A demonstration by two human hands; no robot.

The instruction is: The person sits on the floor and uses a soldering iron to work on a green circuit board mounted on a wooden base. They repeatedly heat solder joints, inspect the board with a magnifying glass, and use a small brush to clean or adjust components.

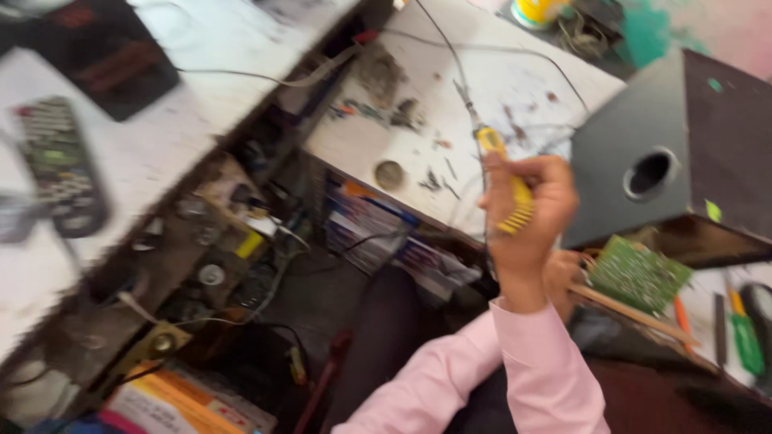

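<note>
Pink-sleeved right hand [527, 213] grips a yellow-handled soldering iron [503, 181] raised above the green circuit board [637, 273]; left hand [565, 273], beside that board, grip unclear; soldering apparently unfinished.

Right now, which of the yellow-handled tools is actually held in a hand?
The soldering iron with the ribbed yellow grip, raised in the right hand. The yellow-and-green screwdriver lies untouched on the bench at far right.
</note>
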